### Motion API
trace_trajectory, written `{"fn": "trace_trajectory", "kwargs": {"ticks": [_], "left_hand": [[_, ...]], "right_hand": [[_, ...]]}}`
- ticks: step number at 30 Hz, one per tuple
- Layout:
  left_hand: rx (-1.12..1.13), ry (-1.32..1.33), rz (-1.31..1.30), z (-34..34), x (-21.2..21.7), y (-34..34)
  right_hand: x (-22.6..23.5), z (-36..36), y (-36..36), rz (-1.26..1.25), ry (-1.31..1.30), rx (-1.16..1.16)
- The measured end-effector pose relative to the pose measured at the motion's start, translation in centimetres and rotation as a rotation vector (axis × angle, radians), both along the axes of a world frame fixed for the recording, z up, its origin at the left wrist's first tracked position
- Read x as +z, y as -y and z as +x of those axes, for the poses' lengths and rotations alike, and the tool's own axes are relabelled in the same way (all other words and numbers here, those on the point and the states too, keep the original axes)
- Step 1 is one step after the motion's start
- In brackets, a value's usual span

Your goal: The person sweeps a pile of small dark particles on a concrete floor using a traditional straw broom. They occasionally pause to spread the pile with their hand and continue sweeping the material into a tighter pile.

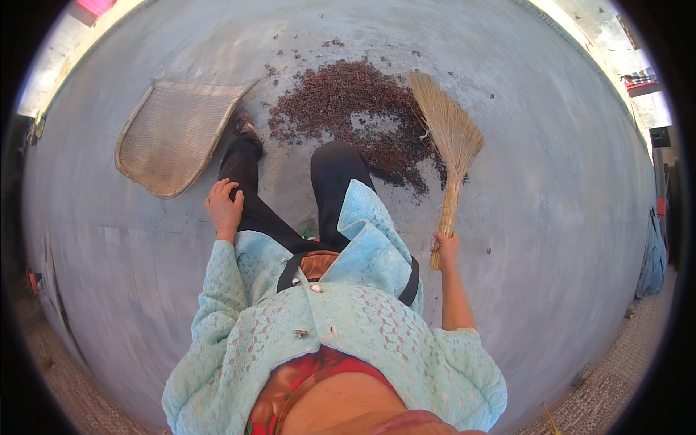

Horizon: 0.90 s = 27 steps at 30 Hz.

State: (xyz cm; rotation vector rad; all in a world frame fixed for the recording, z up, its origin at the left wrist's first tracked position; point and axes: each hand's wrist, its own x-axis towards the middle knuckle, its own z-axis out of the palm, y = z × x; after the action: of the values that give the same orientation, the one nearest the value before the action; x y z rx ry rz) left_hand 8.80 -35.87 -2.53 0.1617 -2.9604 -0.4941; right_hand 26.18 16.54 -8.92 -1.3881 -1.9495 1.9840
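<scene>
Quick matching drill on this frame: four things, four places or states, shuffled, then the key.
Things:
1. straw broom
2. woven winnowing basket
3. pile of dark red-brown bits
4. left hand

Places or states:
A. lies on the concrete floor at the person's left, untouched
B. rests on the left thigh, holding nothing
C. handle in the right hand, bristles on the pile's right edge
D. spread on the floor ahead of the feet

Pairs: 1-C, 2-A, 3-D, 4-B
</scene>
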Motion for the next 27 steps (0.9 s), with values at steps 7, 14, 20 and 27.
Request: {"fn": "trace_trajectory", "kwargs": {"ticks": [7, 14, 20, 27], "left_hand": [[0.002, 0.004, -0.044, 0.0, 0.5, -0.4], [-0.012, 0.008, -0.021, -0.1, 0.3, -0.5], [-0.026, 0.008, 0.005, 0.0, -0.2, 0.2], [-0.048, 0.011, -0.079, -0.5, 0.1, -0.2]], "right_hand": [[-3.8, -4.2, -6.3, -0.061, -0.046, -0.226], [-6.3, -8.9, -6.4, -0.177, 0.020, -0.167], [-4.6, -6.9, 0.2, -0.067, 0.032, -0.014], [0.0, -0.6, 3.5, -0.020, 0.049, 0.061]]}}
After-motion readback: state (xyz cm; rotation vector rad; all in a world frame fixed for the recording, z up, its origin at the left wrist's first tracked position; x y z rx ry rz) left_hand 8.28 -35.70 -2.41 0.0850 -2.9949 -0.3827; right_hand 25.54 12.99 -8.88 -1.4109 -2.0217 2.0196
